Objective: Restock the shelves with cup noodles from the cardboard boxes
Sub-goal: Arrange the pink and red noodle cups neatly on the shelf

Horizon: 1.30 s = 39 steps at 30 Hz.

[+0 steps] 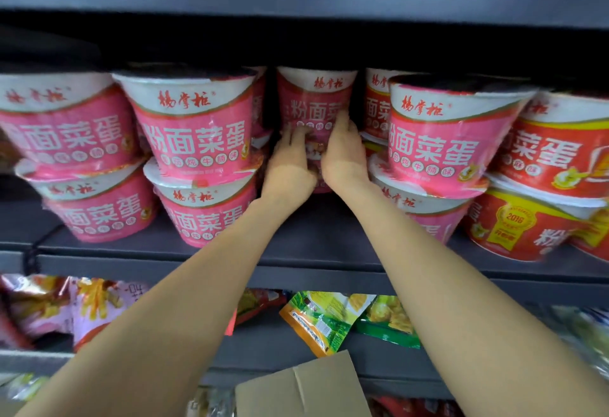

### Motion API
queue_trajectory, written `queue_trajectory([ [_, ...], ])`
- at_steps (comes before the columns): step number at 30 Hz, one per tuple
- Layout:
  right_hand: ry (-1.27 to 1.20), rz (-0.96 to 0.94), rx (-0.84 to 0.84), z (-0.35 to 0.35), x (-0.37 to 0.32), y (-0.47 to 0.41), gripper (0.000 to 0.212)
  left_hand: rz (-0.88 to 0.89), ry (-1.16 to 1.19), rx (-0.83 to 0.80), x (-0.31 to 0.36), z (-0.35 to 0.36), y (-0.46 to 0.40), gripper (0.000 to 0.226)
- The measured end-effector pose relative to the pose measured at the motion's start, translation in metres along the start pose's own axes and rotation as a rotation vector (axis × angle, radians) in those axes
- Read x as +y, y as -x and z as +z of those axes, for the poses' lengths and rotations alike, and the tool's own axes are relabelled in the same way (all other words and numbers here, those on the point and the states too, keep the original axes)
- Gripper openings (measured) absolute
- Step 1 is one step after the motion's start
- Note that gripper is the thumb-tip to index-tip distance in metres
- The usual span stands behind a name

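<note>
Both hands — left hand (291,156) and right hand (342,149) — are cupping a pink noodle cup (316,103), fingers curled round its sides, steadying it into the shelf (296,252) gap.

Both hands reach deep into the grey shelf (313,252) — the left hand (290,161) and right hand (342,156) clasp a pink noodle cup (314,100) between stacked pink cups (194,130). Red cups (557,156) stand at right — a cardboard flap (300,387) and snack bags (333,321) show below.
</note>
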State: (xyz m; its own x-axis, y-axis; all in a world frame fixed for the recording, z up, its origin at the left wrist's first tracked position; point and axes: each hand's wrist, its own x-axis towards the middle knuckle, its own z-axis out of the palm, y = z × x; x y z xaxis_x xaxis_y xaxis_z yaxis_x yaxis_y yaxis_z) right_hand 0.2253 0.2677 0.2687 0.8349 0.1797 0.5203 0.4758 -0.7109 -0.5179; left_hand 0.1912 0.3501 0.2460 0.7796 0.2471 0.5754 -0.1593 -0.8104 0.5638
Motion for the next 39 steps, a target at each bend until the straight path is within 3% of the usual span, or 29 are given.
queue_trajectory([
  [3, -0.028, -0.173, -0.033, -0.028, -0.004, 0.048, 0.064, 0.069, 0.007, 0.028, 0.020, -0.025, 0.031, 0.048],
  [6, -0.018, -0.243, -0.084, -0.070, 0.013, 0.095, 0.051, 0.100, -0.030, -0.001, 0.038, -0.045, 0.064, 0.035],
  [9, -0.013, -0.193, -0.072, -0.116, 0.046, 0.124, 0.036, 0.046, -0.068, -0.069, 0.057, -0.053, 0.091, 0.031],
  [14, -0.062, -0.082, -0.071, -0.179, 0.093, 0.139, 0.030, -0.146, 0.008, -0.220, 0.100, -0.044, 0.112, 0.031],
  [20, -0.343, 0.155, -0.253, -0.177, 0.102, 0.124, 0.068, -0.490, 0.437, -0.246, 0.119, -0.006, 0.101, 0.069],
  [23, -0.472, 0.219, -0.183, -0.154, 0.101, 0.118, 0.072, -0.620, 0.733, -0.201, 0.110, 0.005, 0.078, 0.068],
  [25, -0.445, 0.209, -0.104, -0.142, 0.100, 0.117, 0.071, -0.565, 0.796, -0.260, 0.106, 0.008, 0.068, 0.057],
  [27, -0.398, 0.181, -0.077, -0.133, 0.097, 0.121, 0.068, -0.500, 0.738, -0.279, 0.100, 0.009, 0.068, 0.065],
  [29, -0.371, 0.151, -0.085, -0.126, 0.091, 0.126, 0.067, -0.446, 0.668, -0.207, 0.088, 0.004, 0.076, 0.062],
  [32, -0.474, 0.184, -0.106, -0.120, 0.080, 0.124, 0.058, -0.392, 0.618, -0.058, 0.073, -0.014, 0.100, 0.039],
  [36, -0.663, 0.259, -0.165, -0.103, 0.068, 0.108, 0.033, -0.347, 0.447, 0.092, 0.061, -0.041, 0.119, 0.045],
  [39, -0.635, 0.225, -0.198, -0.085, 0.058, 0.091, 0.042, -0.338, 0.373, 0.114, 0.050, -0.053, 0.116, 0.045],
])
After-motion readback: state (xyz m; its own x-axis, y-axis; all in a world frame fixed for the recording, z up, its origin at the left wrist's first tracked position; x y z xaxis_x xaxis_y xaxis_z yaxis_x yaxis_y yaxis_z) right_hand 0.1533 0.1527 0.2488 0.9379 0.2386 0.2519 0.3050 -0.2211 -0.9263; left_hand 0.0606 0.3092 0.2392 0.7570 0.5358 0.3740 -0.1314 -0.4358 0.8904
